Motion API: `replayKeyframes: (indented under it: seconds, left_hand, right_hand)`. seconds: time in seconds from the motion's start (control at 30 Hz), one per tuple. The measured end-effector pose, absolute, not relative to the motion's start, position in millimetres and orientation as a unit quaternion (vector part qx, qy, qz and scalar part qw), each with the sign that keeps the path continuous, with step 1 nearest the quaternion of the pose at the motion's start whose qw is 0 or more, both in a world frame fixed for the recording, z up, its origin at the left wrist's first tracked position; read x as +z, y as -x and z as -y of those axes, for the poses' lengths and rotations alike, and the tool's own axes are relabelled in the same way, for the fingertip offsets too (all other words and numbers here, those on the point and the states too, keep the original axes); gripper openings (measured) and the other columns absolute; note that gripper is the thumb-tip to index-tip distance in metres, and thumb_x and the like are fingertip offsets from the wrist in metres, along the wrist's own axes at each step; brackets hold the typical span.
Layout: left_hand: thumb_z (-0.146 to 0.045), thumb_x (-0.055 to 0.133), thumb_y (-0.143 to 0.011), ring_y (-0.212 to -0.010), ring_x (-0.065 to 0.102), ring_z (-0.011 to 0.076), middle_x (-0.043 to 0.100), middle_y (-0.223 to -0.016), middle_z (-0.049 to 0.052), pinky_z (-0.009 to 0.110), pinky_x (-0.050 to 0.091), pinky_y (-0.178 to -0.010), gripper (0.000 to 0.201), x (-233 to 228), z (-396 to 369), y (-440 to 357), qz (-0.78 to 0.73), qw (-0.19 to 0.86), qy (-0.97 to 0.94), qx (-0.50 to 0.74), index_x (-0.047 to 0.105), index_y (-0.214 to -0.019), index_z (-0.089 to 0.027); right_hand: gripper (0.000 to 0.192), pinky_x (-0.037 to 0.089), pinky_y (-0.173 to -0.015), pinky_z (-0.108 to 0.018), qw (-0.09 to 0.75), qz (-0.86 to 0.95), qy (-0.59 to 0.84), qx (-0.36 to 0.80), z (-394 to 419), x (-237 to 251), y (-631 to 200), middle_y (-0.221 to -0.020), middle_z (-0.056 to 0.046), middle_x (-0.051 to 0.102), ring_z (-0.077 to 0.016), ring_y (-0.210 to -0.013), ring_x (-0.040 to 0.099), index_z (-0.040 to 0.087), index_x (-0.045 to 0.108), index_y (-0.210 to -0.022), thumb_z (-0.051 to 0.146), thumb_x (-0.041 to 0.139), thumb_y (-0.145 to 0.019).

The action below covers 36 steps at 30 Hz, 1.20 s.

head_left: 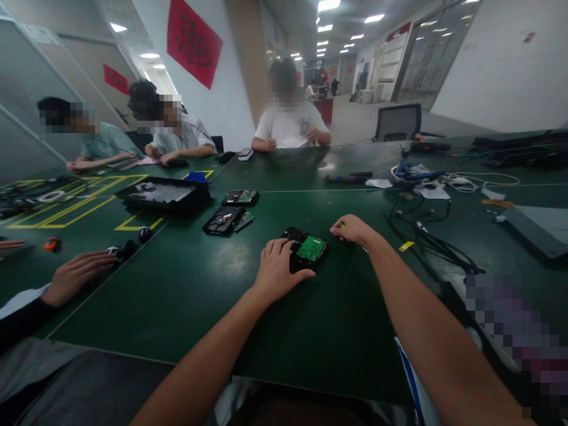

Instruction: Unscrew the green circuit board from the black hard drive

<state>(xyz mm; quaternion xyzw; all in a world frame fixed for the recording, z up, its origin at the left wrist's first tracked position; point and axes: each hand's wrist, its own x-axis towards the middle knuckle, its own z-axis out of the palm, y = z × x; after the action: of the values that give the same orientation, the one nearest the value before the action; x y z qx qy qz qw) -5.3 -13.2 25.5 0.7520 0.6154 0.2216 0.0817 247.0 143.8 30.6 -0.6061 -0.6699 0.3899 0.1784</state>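
A black hard drive (pixel 293 234) with a green circuit board (pixel 312 248) facing up lies on the green table in front of me. My left hand (pixel 278 260) grips its left side, fingers over the edge and thumb stretched along the near side. Just right of the drive, apart from it, my right hand (pixel 352 229) is closed around what looks like a small screwdriver (pixel 341 225); a yellow and black end shows at the fingers, and a thin metal piece peeks out beneath the wrist. Whether the fingertips also pinch something small cannot be made out.
Farther left lie an opened hard drive (pixel 223 220), another drive (pixel 240 197) and a loose circuit board (pixel 244 221). Behind them stands a black tray (pixel 164 198). Black cables (pixel 426 231) and a grey metal case (pixel 539 228) are at right. A co-worker's hand (pixel 82 275) reaches in from the left.
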Motion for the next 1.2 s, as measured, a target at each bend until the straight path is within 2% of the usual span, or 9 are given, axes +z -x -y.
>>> replayKeyframes:
  seconds: [0.17,0.27,0.43,0.57,0.73,0.8,0.9,1.07,1.2]
  left_hand:
    - [-0.089,0.064,-0.066,-0.146,0.026,0.0503,0.033,-0.159,0.023,0.068,0.024,-0.119,0.117,13,17,-24,-0.640,0.075,-0.729,0.230,0.037,-0.151,-0.014]
    - [-0.089,0.059,-0.071,-0.150,0.019,0.0515,0.025,-0.164,0.023,0.070,0.020,-0.120,0.115,5,16,-28,-0.647,0.071,-0.717,0.249,0.029,-0.155,-0.015]
    - [-0.083,0.059,-0.076,-0.153,0.013,0.0520,0.021,-0.166,0.024,0.070,0.016,-0.122,0.110,0,12,-26,-0.654,0.073,-0.711,0.248,0.027,-0.156,-0.014]
    - [-0.076,0.065,-0.077,-0.153,0.016,0.0495,0.024,-0.166,0.023,0.067,0.015,-0.123,0.108,3,7,-15,-0.631,0.076,-0.733,0.243,0.026,-0.157,-0.015]
    - [-0.071,0.068,-0.078,-0.156,0.015,0.0416,0.021,-0.168,0.019,0.059,0.020,-0.126,0.107,14,-10,12,-0.544,0.121,-0.807,0.196,0.026,-0.159,-0.016]
    - [-0.068,0.072,-0.076,-0.157,0.015,0.0381,0.021,-0.168,0.019,0.056,0.022,-0.127,0.109,19,-20,21,-0.501,0.149,-0.833,0.183,0.025,-0.160,-0.016]
    - [-0.064,0.076,-0.074,-0.158,0.014,0.0364,0.021,-0.169,0.019,0.057,0.019,-0.128,0.110,23,-27,26,-0.474,0.161,-0.848,0.174,0.025,-0.160,-0.017]
    - [-0.071,0.072,-0.075,-0.158,0.014,0.0378,0.025,-0.168,0.020,0.058,0.013,-0.129,0.110,24,-17,5,-0.498,0.120,-0.840,0.180,0.029,-0.158,-0.013]
    - [-0.069,0.068,-0.081,-0.154,0.028,0.0339,0.035,-0.164,0.018,0.051,0.023,-0.128,0.097,23,-9,-8,-0.519,0.105,-0.818,0.225,0.036,-0.155,-0.014]
  right_hand:
    - [0.008,0.040,-0.044,-0.019,0.175,0.664,0.605,0.405,-145,31,-250,-0.068,-0.005,0.070,-0.0095,-0.051,0.058,0.011,0.074,-0.084,0.018,0.072,-0.087]
    - [0.004,0.041,-0.044,-0.018,0.179,0.661,0.601,0.413,-146,32,-252,-0.075,-0.006,0.073,-0.0105,-0.057,0.063,0.011,0.073,-0.085,0.015,0.071,-0.085]
    - [0.005,0.040,-0.041,-0.017,0.183,0.654,0.604,0.417,-146,33,-253,-0.078,-0.007,0.074,-0.0111,-0.058,0.063,0.012,0.073,-0.084,0.014,0.069,-0.082]
    - [0.006,0.039,-0.041,-0.017,0.183,0.653,0.606,0.414,-146,34,-253,-0.077,-0.007,0.074,-0.0107,-0.056,0.061,0.012,0.074,-0.084,0.015,0.071,-0.079]
    - [0.007,0.038,-0.041,-0.018,0.175,0.666,0.605,0.399,-143,40,-249,-0.067,-0.005,0.069,-0.0108,-0.053,0.058,0.013,0.074,-0.082,0.014,0.072,-0.076]
    - [0.006,0.038,-0.040,-0.018,0.172,0.678,0.597,0.393,-140,44,-246,-0.066,-0.005,0.070,-0.0118,-0.054,0.059,0.013,0.074,-0.082,0.013,0.070,-0.077]
    - [0.006,0.039,-0.042,-0.019,0.167,0.700,0.581,0.379,-134,53,-241,-0.071,-0.006,0.073,-0.0135,-0.058,0.064,0.014,0.074,-0.081,0.013,0.068,-0.077]
    - [0.017,0.044,-0.051,-0.021,0.150,0.754,0.543,0.337,-121,71,-226,-0.069,-0.003,0.073,-0.0150,-0.062,0.067,0.016,0.075,-0.091,0.015,0.069,-0.076]
    - [0.015,0.048,-0.063,-0.022,0.116,0.822,0.498,0.250,-113,80,-213,-0.072,-0.001,0.074,-0.0153,-0.068,0.069,0.019,0.076,-0.090,0.017,0.069,-0.076]
